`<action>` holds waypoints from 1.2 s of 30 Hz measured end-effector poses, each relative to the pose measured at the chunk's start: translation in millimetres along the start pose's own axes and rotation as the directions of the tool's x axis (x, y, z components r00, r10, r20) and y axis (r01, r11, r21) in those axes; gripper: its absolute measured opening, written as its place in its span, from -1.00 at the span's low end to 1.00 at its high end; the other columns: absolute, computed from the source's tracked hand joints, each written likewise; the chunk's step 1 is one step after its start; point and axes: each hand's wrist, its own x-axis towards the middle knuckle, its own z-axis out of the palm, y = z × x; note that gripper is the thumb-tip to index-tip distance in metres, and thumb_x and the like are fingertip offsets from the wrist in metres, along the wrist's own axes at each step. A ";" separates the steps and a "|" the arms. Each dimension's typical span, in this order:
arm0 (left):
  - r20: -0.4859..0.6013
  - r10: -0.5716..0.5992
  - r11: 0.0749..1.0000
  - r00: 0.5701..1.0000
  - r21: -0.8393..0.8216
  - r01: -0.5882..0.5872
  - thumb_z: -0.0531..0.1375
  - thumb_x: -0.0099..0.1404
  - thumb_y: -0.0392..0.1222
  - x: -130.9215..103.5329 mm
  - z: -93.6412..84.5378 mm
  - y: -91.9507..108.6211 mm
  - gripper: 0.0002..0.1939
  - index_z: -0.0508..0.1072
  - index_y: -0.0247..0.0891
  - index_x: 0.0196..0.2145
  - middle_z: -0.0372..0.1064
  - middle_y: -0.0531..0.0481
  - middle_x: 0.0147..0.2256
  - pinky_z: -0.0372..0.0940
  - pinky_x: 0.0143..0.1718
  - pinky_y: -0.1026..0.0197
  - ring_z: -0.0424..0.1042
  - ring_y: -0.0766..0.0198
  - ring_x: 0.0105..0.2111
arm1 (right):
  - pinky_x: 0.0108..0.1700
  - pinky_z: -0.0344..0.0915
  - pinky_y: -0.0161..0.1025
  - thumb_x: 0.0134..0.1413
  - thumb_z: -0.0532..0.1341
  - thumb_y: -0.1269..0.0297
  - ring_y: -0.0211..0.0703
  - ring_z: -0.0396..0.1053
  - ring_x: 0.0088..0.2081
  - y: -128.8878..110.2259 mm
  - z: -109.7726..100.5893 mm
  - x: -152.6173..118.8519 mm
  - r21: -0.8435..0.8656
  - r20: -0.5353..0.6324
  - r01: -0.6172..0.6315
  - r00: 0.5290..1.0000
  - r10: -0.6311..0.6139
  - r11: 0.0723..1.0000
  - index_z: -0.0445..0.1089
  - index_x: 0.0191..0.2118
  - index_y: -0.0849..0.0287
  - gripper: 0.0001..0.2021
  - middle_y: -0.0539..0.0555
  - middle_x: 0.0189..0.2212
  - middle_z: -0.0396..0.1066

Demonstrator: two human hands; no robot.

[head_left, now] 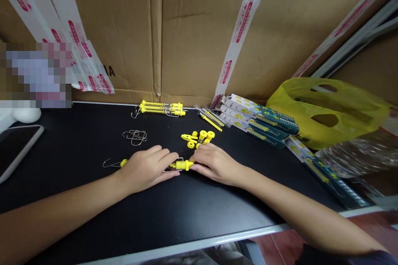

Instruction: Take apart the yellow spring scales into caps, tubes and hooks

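Nearest me is the pale edge of the black table point(199, 215); just beyond it, my left hand point(149, 168) is wrapped around the middle of a yellow tool point(183, 165), which lies sideways between my hands, and my right hand point(216, 163) pinches its right end between thumb and fingers; a thin wire hook point(112, 165) sticks out at its left end.

A little farther, loose metal hooks point(136, 137) lie in a tangle on the left; small yellow parts point(191, 137) are heaped near my right hand, with dark springs point(201, 141) among them; a phone point(18, 149) lies at the left side of the table.

Farther still, similar yellow tools point(155, 108) lie bunched together; right of them are thin springs and yellow rods point(212, 121); then come slim boxes point(258, 118), with one more box point(326, 174) nearer on the right; a yellow bag point(338, 107) sits beside them, with crinkled clear plastic point(357, 157) on its near side; taped cardboard point(192, 41) stands along the far side.
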 end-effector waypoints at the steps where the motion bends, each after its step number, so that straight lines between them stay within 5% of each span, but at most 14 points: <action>1: 0.002 -0.001 1.000 1.000 -0.002 0.001 0.03 0.36 0.03 0.0 0.1 0.0 -0.68 0.35 -0.27 -0.12 0.36 0.04 -0.39 0.15 -0.39 0.27 0.31 0.28 -0.37 | -0.23 0.13 -0.27 0.29 0.02 0.16 -0.18 0.25 -0.33 -0.1 -0.5 -0.1 0.001 -0.008 0.005 1.000 -0.005 1.000 0.37 -0.23 0.22 -0.73 0.08 -0.42 0.36; 12: -0.007 0.011 1.000 1.000 0.003 -0.011 0.04 0.36 0.02 -0.1 0.7 -0.4 -0.68 0.35 -0.27 -0.11 0.36 0.05 -0.39 0.15 -0.39 0.27 0.30 0.28 -0.38 | -0.28 0.11 -0.29 0.26 0.05 0.24 -0.20 0.23 -0.35 -4.2 -2.4 0.5 -0.045 -0.072 0.057 0.996 -0.060 0.997 0.28 -0.29 0.21 -0.83 0.07 -0.40 0.32; 17: 0.002 0.003 1.000 1.000 0.001 -0.003 0.03 0.36 0.02 0.3 -0.2 -0.2 -0.68 0.35 -0.26 -0.12 0.35 0.05 -0.39 0.16 -0.39 0.27 0.30 0.29 -0.38 | -0.24 0.13 -0.26 0.24 0.05 0.05 -0.17 0.25 -0.32 -2.3 -0.8 -0.4 -0.032 -0.052 0.005 0.999 -0.007 0.999 0.29 -0.21 0.22 -0.70 0.09 -0.37 0.33; 21: -0.013 0.009 1.000 1.000 0.003 -0.009 0.03 0.37 0.01 0.4 -0.3 0.1 -0.69 0.36 -0.26 -0.13 0.34 0.05 -0.40 0.16 -0.40 0.28 0.30 0.30 -0.38 | -0.24 0.12 -0.27 0.31 -0.03 0.16 -0.19 0.23 -0.33 -0.1 -0.6 0.9 -0.046 0.008 0.020 1.000 -0.020 0.999 0.35 -0.25 0.22 -0.70 0.08 -0.39 0.32; 29: 0.001 0.016 1.000 1.000 0.000 -0.016 0.04 0.36 0.01 0.5 0.6 -0.6 -0.70 0.35 -0.25 -0.13 0.35 0.05 -0.39 0.14 -0.40 0.27 0.30 0.29 -0.38 | -0.28 0.11 -0.29 0.25 0.07 0.11 -0.20 0.22 -0.36 -0.7 -3.7 1.4 -0.048 -0.046 0.051 0.998 -0.053 0.998 0.36 -0.30 0.22 -0.71 0.07 -0.43 0.32; 36: 0.001 0.019 1.000 1.000 -0.001 -0.019 0.04 0.36 0.02 1.1 -0.4 0.2 -0.69 0.35 -0.26 -0.14 0.35 0.05 -0.40 0.14 -0.41 0.27 0.29 0.29 -0.39 | -0.30 0.08 -0.29 0.30 0.00 0.26 -0.20 0.20 -0.38 -4.2 -0.4 -1.2 -0.114 -0.049 0.087 0.994 -0.093 0.990 0.30 -0.32 0.22 -0.77 0.07 -0.43 0.30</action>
